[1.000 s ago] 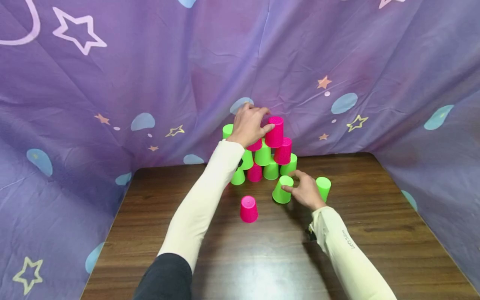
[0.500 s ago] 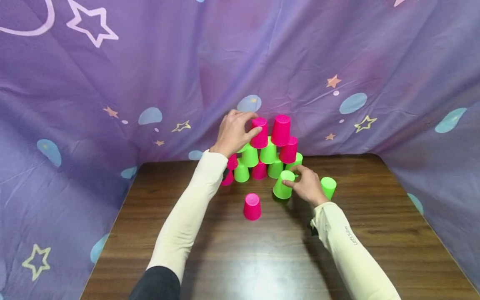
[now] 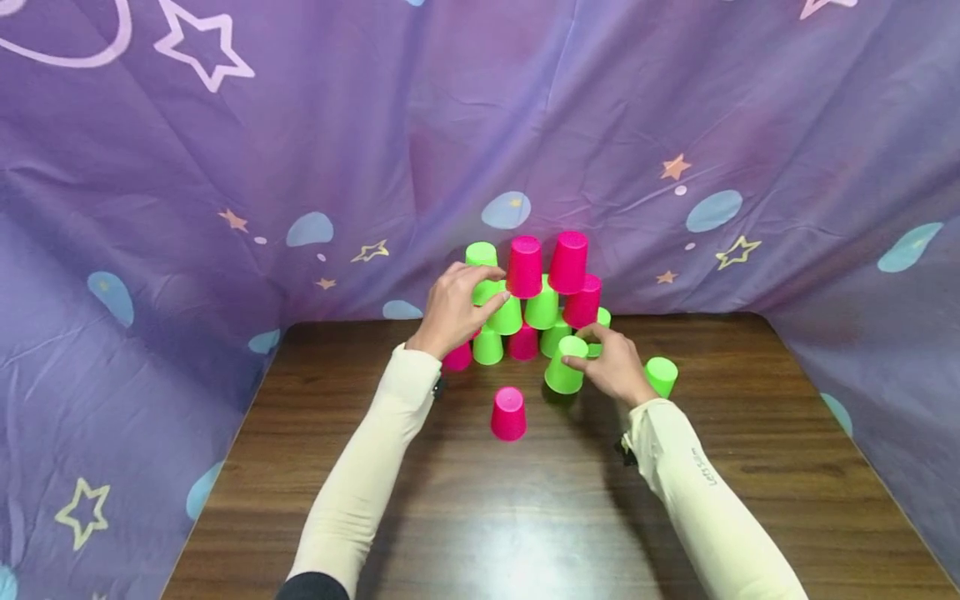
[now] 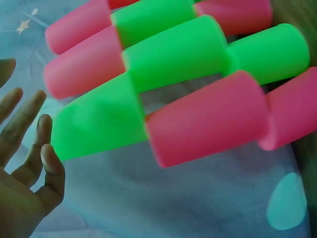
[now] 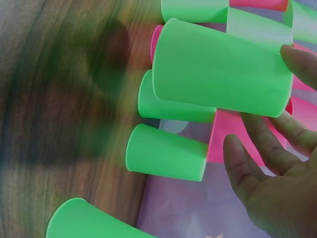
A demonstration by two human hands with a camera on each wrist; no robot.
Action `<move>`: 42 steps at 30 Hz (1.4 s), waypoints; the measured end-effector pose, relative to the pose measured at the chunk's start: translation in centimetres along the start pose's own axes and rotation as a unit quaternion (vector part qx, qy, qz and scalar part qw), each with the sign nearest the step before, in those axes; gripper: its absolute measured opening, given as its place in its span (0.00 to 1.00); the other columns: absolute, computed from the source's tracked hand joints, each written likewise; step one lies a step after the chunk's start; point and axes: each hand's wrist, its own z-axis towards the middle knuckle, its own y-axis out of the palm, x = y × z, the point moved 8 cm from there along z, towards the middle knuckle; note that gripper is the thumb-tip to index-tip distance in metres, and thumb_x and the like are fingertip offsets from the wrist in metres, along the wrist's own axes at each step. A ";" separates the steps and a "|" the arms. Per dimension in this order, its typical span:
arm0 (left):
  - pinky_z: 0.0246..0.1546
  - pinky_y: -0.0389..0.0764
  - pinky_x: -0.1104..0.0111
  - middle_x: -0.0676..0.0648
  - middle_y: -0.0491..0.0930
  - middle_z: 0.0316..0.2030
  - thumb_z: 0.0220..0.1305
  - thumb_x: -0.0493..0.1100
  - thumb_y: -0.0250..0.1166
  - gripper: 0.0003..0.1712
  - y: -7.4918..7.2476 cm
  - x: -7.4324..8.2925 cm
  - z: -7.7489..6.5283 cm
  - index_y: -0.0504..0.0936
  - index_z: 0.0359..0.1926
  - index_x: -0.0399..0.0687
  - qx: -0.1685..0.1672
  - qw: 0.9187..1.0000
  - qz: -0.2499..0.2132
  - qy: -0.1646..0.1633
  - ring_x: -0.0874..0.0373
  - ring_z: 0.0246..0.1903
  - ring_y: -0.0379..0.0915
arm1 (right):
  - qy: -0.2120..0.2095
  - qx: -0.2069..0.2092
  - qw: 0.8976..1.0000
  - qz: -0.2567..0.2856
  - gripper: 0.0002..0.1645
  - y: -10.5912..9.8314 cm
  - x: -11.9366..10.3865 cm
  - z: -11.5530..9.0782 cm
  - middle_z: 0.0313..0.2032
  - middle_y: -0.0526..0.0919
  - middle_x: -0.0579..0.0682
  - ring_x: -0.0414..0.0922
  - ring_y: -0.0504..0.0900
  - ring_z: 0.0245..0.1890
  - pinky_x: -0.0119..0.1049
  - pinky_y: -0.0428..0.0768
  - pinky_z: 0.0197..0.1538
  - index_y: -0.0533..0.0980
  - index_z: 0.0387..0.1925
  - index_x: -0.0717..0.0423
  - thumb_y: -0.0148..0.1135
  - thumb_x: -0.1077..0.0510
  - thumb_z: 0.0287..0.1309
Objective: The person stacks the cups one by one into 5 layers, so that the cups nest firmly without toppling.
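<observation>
Green and pink cups stand upside down in a stepped stack at the back of the table. A green cup [image 3: 481, 254], a pink cup [image 3: 524, 268] and another pink cup [image 3: 570, 263] form its top row. My left hand [image 3: 454, 310] is in front of the stack's left part, holding nothing; the left wrist view shows its spread fingers [image 4: 22, 126] beside the top green cup [image 4: 99, 121]. With thumb and fingers my right hand [image 3: 617, 368] pinches an upside-down green cup [image 3: 564, 372], a little above the table before the stack. The left hand hides some lower cups.
A pink cup [image 3: 508, 417] stands upside down on the wooden table [image 3: 465, 517], in front of the stack. To the right, behind the right wrist, stands a green cup [image 3: 662, 375]. A purple patterned cloth [image 3: 360, 150] hangs right behind the table.
My left hand has come away from the pink cup in the top row, moving left and down, and the top green cup shows. My right hand has raised its green cup slightly off the table.
</observation>
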 end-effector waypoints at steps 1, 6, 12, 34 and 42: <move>0.53 0.81 0.60 0.49 0.89 0.48 0.62 0.48 0.71 0.18 0.1 0.0 -0.4 0.86 0.51 0.47 0.000 1.000 -0.003 0.001 0.51 0.50 0.81 | 0.000 -0.001 1.000 0.000 0.28 0.0 -0.1 0.0 0.55 0.83 0.62 0.63 0.79 0.58 0.57 0.76 0.61 0.77 0.52 0.57 0.73 0.48 0.54; 0.49 0.82 0.61 0.49 0.89 0.47 0.61 0.48 0.72 0.18 0.6 -0.1 -1.9 0.86 0.50 0.46 0.000 1.000 -0.021 0.001 0.52 0.47 0.82 | -0.014 0.002 1.000 -0.001 0.27 -0.4 -0.8 0.3 0.54 0.84 0.61 0.64 0.80 0.58 0.57 0.75 0.61 0.77 0.52 0.58 0.73 0.49 0.54; 0.50 0.82 0.62 0.47 0.89 0.46 0.61 0.46 0.72 0.18 2.2 -0.6 -3.5 0.85 0.50 0.45 -0.045 0.997 -0.058 -0.011 0.54 0.46 0.85 | -0.031 0.009 0.999 -0.009 0.26 -0.8 -1.7 0.9 0.51 0.85 0.62 0.63 0.81 0.56 0.57 0.76 0.60 0.78 0.51 0.58 0.73 0.49 0.54; 0.60 0.79 0.51 0.44 0.87 0.49 0.55 0.47 0.77 0.29 8.7 -3.7 -10.8 0.80 0.57 0.46 -0.207 0.943 -0.231 -0.120 0.44 0.53 0.82 | -0.061 0.018 0.998 -0.021 0.27 -3.2 -5.5 2.9 0.49 0.85 0.61 0.61 0.81 0.51 0.53 0.77 0.55 0.78 0.51 0.58 0.73 0.49 0.55; 0.61 0.78 0.55 0.41 0.85 0.53 0.52 0.48 0.78 0.33 10.5 -4.3 -12.3 0.80 0.58 0.47 -0.247 0.931 -0.230 -0.136 0.50 0.54 0.82 | -0.069 0.005 0.997 -0.028 0.26 -4.7 -7.2 3.7 0.48 0.85 0.59 0.59 0.81 0.51 0.53 0.76 0.56 0.77 0.52 0.57 0.72 0.48 0.56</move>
